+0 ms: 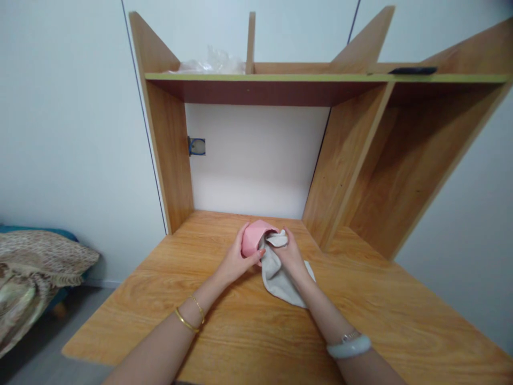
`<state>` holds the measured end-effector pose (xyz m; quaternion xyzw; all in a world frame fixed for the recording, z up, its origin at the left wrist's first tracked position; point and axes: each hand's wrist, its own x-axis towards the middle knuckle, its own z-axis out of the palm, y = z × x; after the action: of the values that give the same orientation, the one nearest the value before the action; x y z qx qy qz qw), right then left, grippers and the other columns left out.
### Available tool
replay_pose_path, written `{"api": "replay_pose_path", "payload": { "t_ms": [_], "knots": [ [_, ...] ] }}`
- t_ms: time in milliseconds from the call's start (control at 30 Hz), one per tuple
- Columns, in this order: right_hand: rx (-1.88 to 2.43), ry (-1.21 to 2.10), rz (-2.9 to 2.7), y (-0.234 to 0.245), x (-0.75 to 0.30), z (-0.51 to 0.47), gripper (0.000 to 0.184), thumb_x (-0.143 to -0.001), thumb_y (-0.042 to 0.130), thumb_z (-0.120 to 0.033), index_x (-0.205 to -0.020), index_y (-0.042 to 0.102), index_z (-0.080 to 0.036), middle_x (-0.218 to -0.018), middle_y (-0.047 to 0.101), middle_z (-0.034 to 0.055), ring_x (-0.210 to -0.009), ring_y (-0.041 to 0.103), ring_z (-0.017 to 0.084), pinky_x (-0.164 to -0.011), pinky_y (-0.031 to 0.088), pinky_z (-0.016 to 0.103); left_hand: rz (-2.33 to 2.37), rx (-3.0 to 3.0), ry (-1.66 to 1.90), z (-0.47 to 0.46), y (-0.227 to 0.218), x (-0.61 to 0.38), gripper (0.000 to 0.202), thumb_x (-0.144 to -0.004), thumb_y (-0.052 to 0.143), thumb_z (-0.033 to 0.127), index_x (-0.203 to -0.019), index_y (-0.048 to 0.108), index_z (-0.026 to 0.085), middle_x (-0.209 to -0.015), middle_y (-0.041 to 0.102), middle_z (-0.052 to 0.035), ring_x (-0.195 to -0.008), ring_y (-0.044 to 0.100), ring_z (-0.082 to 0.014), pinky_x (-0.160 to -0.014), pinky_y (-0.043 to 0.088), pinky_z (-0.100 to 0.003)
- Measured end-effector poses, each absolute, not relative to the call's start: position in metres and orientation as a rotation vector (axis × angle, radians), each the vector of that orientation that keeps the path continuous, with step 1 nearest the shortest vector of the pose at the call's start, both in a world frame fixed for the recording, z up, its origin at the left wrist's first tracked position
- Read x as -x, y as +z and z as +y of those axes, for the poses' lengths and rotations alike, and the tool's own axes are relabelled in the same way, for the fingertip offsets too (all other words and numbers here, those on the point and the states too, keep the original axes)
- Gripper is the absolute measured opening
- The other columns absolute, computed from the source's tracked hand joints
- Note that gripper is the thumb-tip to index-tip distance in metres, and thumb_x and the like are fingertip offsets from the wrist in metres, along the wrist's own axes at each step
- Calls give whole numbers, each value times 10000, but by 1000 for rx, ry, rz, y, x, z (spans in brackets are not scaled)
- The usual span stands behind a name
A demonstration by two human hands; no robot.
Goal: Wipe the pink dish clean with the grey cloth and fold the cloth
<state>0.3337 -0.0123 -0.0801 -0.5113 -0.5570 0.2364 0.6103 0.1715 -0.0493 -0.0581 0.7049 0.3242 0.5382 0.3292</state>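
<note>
A small pink cup (253, 237) is tipped on its side above the wooden desk (393, 315), near its back middle. My left hand (236, 261) is wrapped round the cup from the left. My right hand (289, 253) grips a light grey cloth (280, 280), and part of that cloth is pushed into the cup's mouth. The rest of the cloth hangs down under my right wrist onto the desk top.
The desk has a wooden hutch with side panels and a shelf (280, 78) above. Crumpled clear plastic (212, 63) and a dark flat object (412, 70) lie on the shelf. A bed with a patterned blanket (36, 267) is at the left.
</note>
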Motion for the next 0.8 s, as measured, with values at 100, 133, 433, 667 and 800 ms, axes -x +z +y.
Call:
{"api": "replay_pose_path", "payload": {
  "t_ms": [100,133,433,667,800],
  "knots": [
    [1211,519,-1328,-83,-330,-11,911,-506,689,-385,-1276,286,-112,-984,632,124,-876,611,230,-752,479,348,938,-1855,1402,-52,-52,-167,739,-707,620,360,-1334,278,173,-1259,478,-98,-1105,490,-227,-941,402,-321],
    [1240,493,-1356,-82,-329,-12,926,-503,695,-377,-1284,275,-111,-984,632,125,-874,611,230,-743,479,342,965,-1858,1396,-53,-50,-167,728,-704,620,352,-1330,292,177,-1236,503,-89,-1070,517,-218,-918,422,-310],
    [1615,147,-1660,-51,-332,-39,808,-691,584,-375,-1360,226,-99,-786,663,108,-718,619,233,-604,418,288,1148,-1937,1274,-54,-42,-170,599,-678,593,248,-1249,435,154,-1122,596,-71,-989,567,-197,-895,437,-291],
    [1556,-147,-1896,-41,-334,-50,661,-775,452,-242,-1383,209,-155,-631,636,25,-632,597,202,-702,388,323,1084,-2035,1160,-54,-42,-161,592,-684,617,320,-1235,466,168,-1178,567,-85,-1040,542,-230,-923,414,-332],
    [1478,-3,-1767,-43,-336,-47,642,-774,438,-285,-1370,247,-140,-622,627,28,-590,581,198,-604,405,285,974,-1941,1226,-47,-50,-158,713,-695,628,422,-1312,357,190,-1252,499,-101,-1110,490,-241,-964,376,-365]
  ]
}}
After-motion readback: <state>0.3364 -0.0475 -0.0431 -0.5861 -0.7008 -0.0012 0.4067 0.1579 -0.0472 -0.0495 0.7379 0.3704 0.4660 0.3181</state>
